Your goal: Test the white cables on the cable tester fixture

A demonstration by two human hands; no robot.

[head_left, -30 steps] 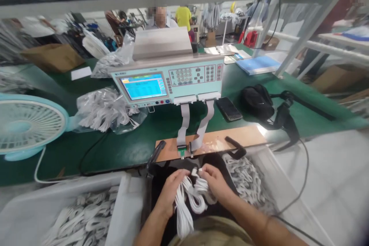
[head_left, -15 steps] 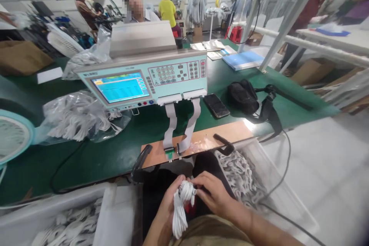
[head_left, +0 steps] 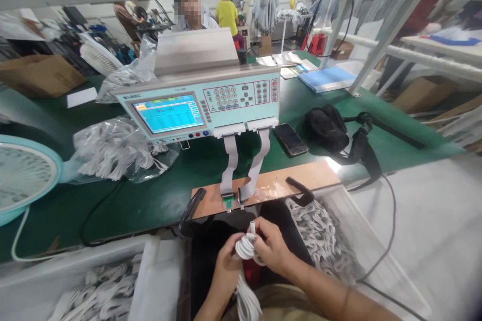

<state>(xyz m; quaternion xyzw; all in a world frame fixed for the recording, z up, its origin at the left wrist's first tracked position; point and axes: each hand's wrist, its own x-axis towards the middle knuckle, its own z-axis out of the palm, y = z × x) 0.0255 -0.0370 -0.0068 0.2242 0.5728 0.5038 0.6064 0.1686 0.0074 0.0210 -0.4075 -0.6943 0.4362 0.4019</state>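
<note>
A coiled white cable (head_left: 247, 295) hangs between my hands, just in front of the table edge. My left hand (head_left: 227, 260) is closed around the bundle. With thumb and fingers, my right hand (head_left: 271, 247) pinches the cable's end, and a small white connector (head_left: 252, 227) sticks up from the grip. Beyond my hands, a green circuit board (head_left: 228, 201) with a metal plug sits at the front edge of a copper-coloured board (head_left: 278, 180). Two grey ribbon cables (head_left: 229, 160) run from there to a light blue tester (head_left: 241, 98) with a lit screen.
White bins of coiled cables stand at left (head_left: 145, 271) and right (head_left: 357, 210). Black clamps (head_left: 192, 208) grip the board. A phone (head_left: 290, 139), black bag (head_left: 326, 128), bagged cables (head_left: 113, 153) and a blue fan (head_left: 30, 175) are on the green table. People are in the background.
My right hand has raised the cable's end, so its connector now points up toward the board. The coil has turned in my left hand. The view has shifted slightly left.
</note>
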